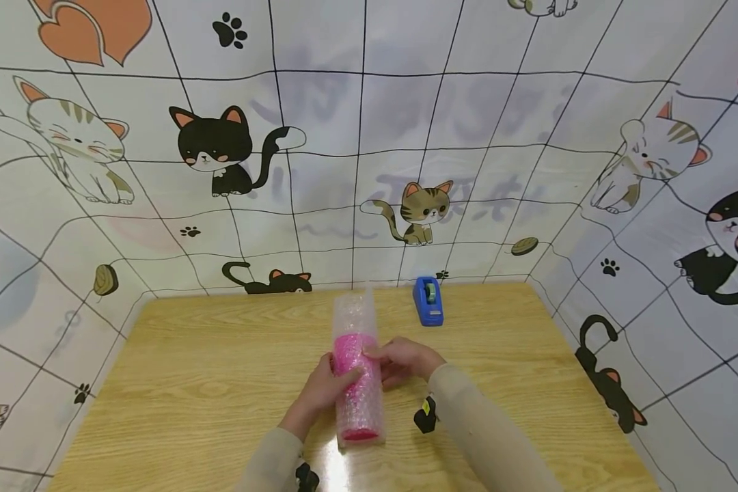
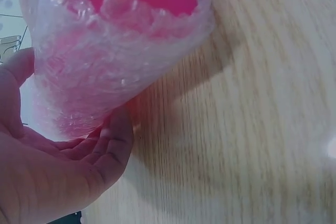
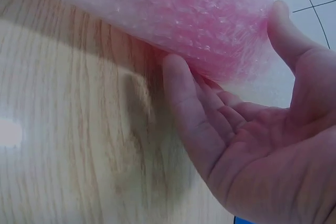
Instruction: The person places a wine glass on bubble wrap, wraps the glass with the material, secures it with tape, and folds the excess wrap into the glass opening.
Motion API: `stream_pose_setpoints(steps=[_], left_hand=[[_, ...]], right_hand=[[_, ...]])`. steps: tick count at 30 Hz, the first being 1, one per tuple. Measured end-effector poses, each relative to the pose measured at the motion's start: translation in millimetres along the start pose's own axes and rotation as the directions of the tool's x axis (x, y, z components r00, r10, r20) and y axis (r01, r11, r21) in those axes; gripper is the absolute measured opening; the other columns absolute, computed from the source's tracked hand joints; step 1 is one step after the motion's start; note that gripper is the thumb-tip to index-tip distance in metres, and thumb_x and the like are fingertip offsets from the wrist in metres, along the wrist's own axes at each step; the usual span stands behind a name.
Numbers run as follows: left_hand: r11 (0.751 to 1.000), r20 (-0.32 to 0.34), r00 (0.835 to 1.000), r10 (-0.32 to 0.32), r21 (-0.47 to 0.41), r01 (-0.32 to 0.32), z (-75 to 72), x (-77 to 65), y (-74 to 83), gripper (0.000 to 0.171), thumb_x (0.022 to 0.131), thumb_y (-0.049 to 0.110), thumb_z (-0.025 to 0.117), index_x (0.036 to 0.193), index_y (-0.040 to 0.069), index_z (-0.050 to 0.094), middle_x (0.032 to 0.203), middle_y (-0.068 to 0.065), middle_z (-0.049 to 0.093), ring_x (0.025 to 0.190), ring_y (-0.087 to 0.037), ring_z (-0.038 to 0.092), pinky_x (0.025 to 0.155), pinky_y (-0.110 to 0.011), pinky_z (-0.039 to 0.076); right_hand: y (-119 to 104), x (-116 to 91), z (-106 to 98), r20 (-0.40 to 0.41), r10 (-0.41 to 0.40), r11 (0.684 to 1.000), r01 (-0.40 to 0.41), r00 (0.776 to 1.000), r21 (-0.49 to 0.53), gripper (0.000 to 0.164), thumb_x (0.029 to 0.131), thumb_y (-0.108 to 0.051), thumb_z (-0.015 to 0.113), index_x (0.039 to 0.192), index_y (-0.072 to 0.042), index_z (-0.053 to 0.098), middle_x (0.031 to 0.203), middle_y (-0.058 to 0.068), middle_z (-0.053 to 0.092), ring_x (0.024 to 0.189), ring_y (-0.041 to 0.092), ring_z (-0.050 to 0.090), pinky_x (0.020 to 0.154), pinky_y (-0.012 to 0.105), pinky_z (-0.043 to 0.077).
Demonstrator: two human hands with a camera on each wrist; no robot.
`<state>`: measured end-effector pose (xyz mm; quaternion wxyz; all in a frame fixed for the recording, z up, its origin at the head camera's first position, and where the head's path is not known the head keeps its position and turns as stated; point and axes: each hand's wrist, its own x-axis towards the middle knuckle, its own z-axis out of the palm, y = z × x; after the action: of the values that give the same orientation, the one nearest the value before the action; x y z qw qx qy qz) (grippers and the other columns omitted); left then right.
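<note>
A bright pink cylinder, wrapped in clear bubble wrap, lies lengthwise near the middle of the wooden table. The wrap extends past its far end, and the pink near end shows through an opening in the left wrist view. My left hand holds the roll from the left, thumb on top and fingers curled against its lower side. From the right, my right hand grips it slightly farther up, thumb over the wrap. In the right wrist view, that hand's fingers reach in low along the roll's underside.
A blue tape dispenser with a roll of tape stands at the back of the table, right of the wrapped roll. A white cloth backdrop with cat drawings encloses the table's back and sides.
</note>
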<state>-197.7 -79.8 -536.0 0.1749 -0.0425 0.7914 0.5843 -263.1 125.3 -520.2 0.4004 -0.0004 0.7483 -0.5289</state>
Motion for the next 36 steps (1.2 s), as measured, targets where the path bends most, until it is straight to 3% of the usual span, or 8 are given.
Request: stream_pose_setpoints(steps=[8, 17, 24, 36], left_hand=[[1.0, 0.035, 0.999, -0.026, -0.012, 0.026, -5.0, -2.0, 9.1, 0.087, 0.088, 0.046, 0.066, 0.142, -0.01, 0.029, 0.137, -0.029, 0.048, 0.124, -0.04, 0.052, 0.103, -0.054, 0.046], [0.99, -0.054, 0.989, -0.139, 0.002, 0.14, -1.5, 1.6, 20.4, 0.098, 0.085, 0.072, 0.052, 0.138, -0.01, 0.038, 0.129, -0.025, 0.054, 0.115, -0.037, 0.057, 0.097, -0.053, 0.05], [0.988, -0.071, 0.986, -0.153, -0.017, 0.153, 0.4, 5.5, 16.5, 0.093, 0.088, 0.066, 0.054, 0.138, -0.011, 0.039, 0.128, -0.026, 0.056, 0.114, -0.037, 0.058, 0.098, -0.053, 0.049], [0.987, -0.054, 0.988, -0.147, -0.08, 0.142, -2.2, 9.3, 11.4, 0.083, 0.093, 0.059, 0.052, 0.139, -0.008, 0.038, 0.13, -0.024, 0.054, 0.117, -0.036, 0.057, 0.101, -0.051, 0.048]], right_hand=[[2, 1, 1, -0.013, 0.007, 0.999, -0.007, 1.0, 0.041, 0.051, 0.091, -0.047, 0.064, 0.107, 0.0, 0.068, 0.098, 0.013, 0.074, 0.088, 0.023, 0.072, 0.086, 0.043, 0.059], [5, 4, 0, -0.015, 0.005, 0.999, -0.004, 1.0, 0.052, 0.057, 0.089, -0.051, 0.065, 0.113, 0.0, 0.066, 0.1, 0.011, 0.074, 0.089, 0.022, 0.072, 0.084, 0.042, 0.059], [4, 4, 4, -0.023, -0.002, 1.0, 0.002, 1.0, 0.015, 0.053, 0.088, -0.052, 0.065, 0.104, -0.002, 0.069, 0.094, 0.008, 0.074, 0.083, 0.019, 0.071, 0.082, 0.04, 0.06], [4, 8, 6, -0.028, -0.006, 1.0, 0.006, 1.0, -0.009, 0.061, 0.087, -0.057, 0.064, 0.11, -0.001, 0.063, 0.1, 0.01, 0.071, 0.085, 0.021, 0.069, 0.081, 0.039, 0.06]])
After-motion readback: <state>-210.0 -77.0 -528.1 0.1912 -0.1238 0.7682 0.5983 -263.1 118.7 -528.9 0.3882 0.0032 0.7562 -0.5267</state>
